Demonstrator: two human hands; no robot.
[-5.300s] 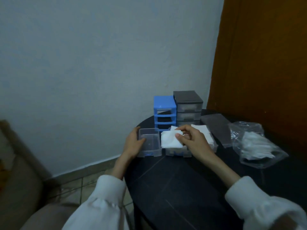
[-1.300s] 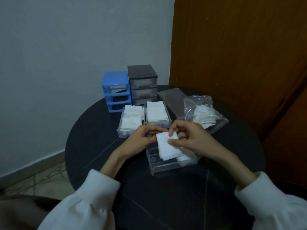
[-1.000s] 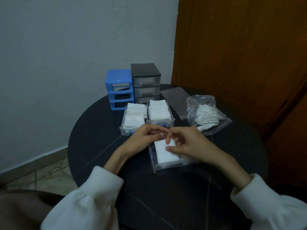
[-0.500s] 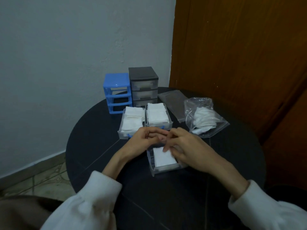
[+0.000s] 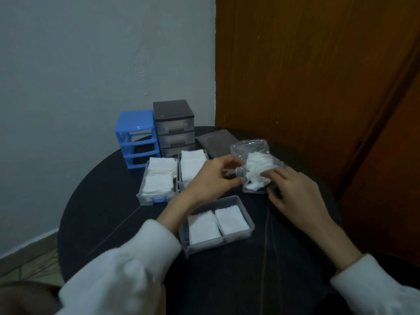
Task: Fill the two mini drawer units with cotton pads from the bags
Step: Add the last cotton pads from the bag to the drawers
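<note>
A clear plastic bag (image 5: 256, 155) of white cotton pads lies right of centre on the round black table (image 5: 113, 201). My left hand (image 5: 211, 178) pinches the bag's left edge. My right hand (image 5: 293, 194) holds the bag's near side, its fingers over the pads inside. A clear drawer (image 5: 218, 223) with two pads side by side stands in front of me. Behind it are two full drawers (image 5: 159, 178), one of them (image 5: 193, 162) partly hidden by my left hand. The blue drawer unit (image 5: 134, 137) has empty slots. Next to it, the grey drawer unit (image 5: 173, 126) has its drawers in.
A flat, empty-looking plastic bag (image 5: 216, 142) lies behind the full one. A wooden door (image 5: 318, 76) stands close to the table's right side and a pale wall to the left. Tiled floor (image 5: 27, 253) shows beyond the table's left edge.
Both hands have left the near drawer, where two pads now lie flat, and have moved back and right to the bag of pads.
</note>
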